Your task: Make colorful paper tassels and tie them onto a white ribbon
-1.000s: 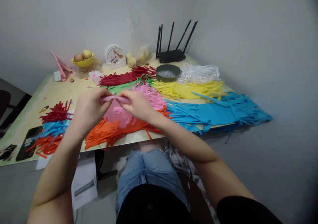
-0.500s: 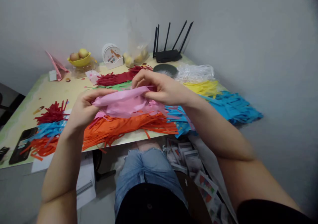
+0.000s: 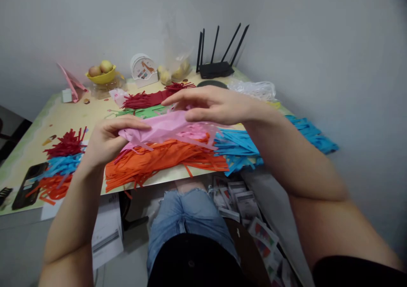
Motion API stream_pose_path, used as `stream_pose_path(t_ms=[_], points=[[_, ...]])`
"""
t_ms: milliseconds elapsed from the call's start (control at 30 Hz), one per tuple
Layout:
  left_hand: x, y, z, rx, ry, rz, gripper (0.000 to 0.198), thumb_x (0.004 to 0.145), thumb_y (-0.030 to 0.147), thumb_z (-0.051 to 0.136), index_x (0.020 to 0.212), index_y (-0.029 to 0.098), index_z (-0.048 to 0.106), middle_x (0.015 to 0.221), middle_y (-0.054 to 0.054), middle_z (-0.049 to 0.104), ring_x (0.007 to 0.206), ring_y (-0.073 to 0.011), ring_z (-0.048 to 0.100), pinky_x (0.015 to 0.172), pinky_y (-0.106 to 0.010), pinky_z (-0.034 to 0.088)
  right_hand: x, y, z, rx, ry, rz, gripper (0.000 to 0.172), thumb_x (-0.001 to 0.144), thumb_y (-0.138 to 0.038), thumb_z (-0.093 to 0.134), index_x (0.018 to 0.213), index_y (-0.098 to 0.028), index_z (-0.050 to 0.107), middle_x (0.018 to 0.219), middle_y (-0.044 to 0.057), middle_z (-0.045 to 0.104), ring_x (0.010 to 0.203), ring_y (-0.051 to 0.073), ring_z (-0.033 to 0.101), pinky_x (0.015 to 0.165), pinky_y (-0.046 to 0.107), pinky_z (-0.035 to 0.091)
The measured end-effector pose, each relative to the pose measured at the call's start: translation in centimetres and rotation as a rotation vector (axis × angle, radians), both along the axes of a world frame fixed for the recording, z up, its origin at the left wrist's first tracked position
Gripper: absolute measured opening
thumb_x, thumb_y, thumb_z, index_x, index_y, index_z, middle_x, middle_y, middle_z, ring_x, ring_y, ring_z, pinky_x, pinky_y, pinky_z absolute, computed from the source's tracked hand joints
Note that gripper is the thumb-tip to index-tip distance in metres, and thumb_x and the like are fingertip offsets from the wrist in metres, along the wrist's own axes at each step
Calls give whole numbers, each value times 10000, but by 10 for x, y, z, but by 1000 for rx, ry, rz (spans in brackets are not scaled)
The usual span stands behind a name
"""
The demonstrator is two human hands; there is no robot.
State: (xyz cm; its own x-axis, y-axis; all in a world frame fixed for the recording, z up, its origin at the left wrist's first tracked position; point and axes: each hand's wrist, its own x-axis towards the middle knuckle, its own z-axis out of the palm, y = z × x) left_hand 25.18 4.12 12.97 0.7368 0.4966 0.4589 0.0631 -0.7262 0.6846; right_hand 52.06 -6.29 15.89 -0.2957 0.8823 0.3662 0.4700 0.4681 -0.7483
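A pink fringed tissue paper sheet [image 3: 159,125] is held up over the table, its loose strips hanging toward the right. My left hand [image 3: 110,138] pinches its left end between thumb and fingers. Over the sheet's right end hovers my right hand [image 3: 216,104], fingers stretched out and thumb apart; the thumb tip overlaps the pink edge, and whether it touches is unclear. Beneath lies a bundle of orange fringe [image 3: 159,164]. Blue fringe [image 3: 237,145] sits below my right hand, partly hidden by the wrist. Behind the sheet are green fringe [image 3: 143,112] and dark red fringe [image 3: 146,99].
Small red, blue and orange tassels [image 3: 65,164] lie beside a black phone [image 3: 28,187] at left. At the back stand a yellow fruit bowl [image 3: 101,77], a white holder [image 3: 144,76] and a black router [image 3: 216,70]. Packets [image 3: 248,204] fill the space below the table's right side.
My right hand has loosened from the pink sheet, its fingers straightening and moving slightly right. The sheet's right part has opened out and drooped. My left hand keeps its pinch.
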Motion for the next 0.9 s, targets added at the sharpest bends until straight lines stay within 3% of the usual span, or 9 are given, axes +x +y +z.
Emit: stream_pose_path(t_ms=[167, 233, 367, 500, 567, 633, 700, 767, 900], points=[[2, 4, -10, 18, -18, 31, 170, 837, 330, 669, 831, 229, 805, 867, -59, 777, 867, -201, 702, 870, -334, 561, 9, 16, -8, 95, -174, -11, 200, 823, -337, 738, 746, -152, 750, 605, -67, 604, 728, 90, 631, 706, 222, 457], [-3, 13, -15, 33, 23, 46, 195, 846, 340, 638, 793, 209, 772, 883, -73, 769, 912, -215, 701, 923, -352, 550, 14, 16, -8, 182, -332, -47, 205, 867, -327, 689, 756, -164, 743, 606, -62, 591, 740, 95, 634, 727, 235, 454], [-6, 22, -17, 214, 255, 177, 222, 870, 334, 565, 894, 185, 728, 1193, -128, 717, 1145, -281, 657, 1061, -457, 478, 6, 5, -5, 343, -568, -270, 305, 960, -294, 539, 744, -159, 707, 698, -5, 635, 852, 144, 663, 761, 268, 450], [22, 3, -8, 378, 169, 203, 338, 881, 396, 603, 1137, 197, 699, 1327, -116, 663, 1294, -293, 568, 1140, -468, 399, -23, -6, 10, 229, -788, -287, 303, 968, -210, 491, 755, -140, 696, 808, 62, 697, 886, 186, 657, 747, 294, 426], [39, -5, -4, 363, 158, 123, 322, 871, 401, 623, 1087, 185, 724, 1216, -103, 715, 1222, -281, 603, 1085, -423, 439, -34, -10, 20, 149, -849, -269, 257, 954, -197, 517, 788, -130, 701, 827, 79, 704, 842, 183, 640, 719, 292, 394], [48, -7, -2, 290, 203, 92, 269, 876, 376, 602, 934, 156, 748, 959, -80, 753, 976, -241, 667, 912, -355, 504, -35, -12, 28, 78, -876, -270, 212, 947, -209, 539, 849, -127, 709, 826, 75, 698, 779, 164, 607, 679, 282, 353], [49, -5, -1, 177, 257, 84, 281, 876, 372, 594, 810, 138, 736, 722, -36, 695, 700, -171, 614, 695, -277, 478, -28, -12, 29, 38, -839, -288, 155, 923, -222, 582, 895, -128, 703, 813, 55, 683, 723, 138, 559, 651, 270, 322], [43, -2, 2, 67, 277, 64, 314, 857, 407, 625, 733, 133, 713, 608, -8, 625, 569, -127, 524, 567, -240, 399, -16, -11, 24, 43, -741, -268, 108, 884, -234, 635, 871, -138, 682, 769, 23, 651, 682, 116, 507, 637, 258, 307], [28, -1, 6, -75, 239, 58, 358, 825, 445, 671, 632, 143, 666, 561, -9, 594, 530, -114, 494, 511, -225, 357, 1, -9, 2, 106, -474, -212, 115, 863, -243, 646, 798, -151, 621, 708, -16, 595, 657, 97, 463, 639, 244, 308]])
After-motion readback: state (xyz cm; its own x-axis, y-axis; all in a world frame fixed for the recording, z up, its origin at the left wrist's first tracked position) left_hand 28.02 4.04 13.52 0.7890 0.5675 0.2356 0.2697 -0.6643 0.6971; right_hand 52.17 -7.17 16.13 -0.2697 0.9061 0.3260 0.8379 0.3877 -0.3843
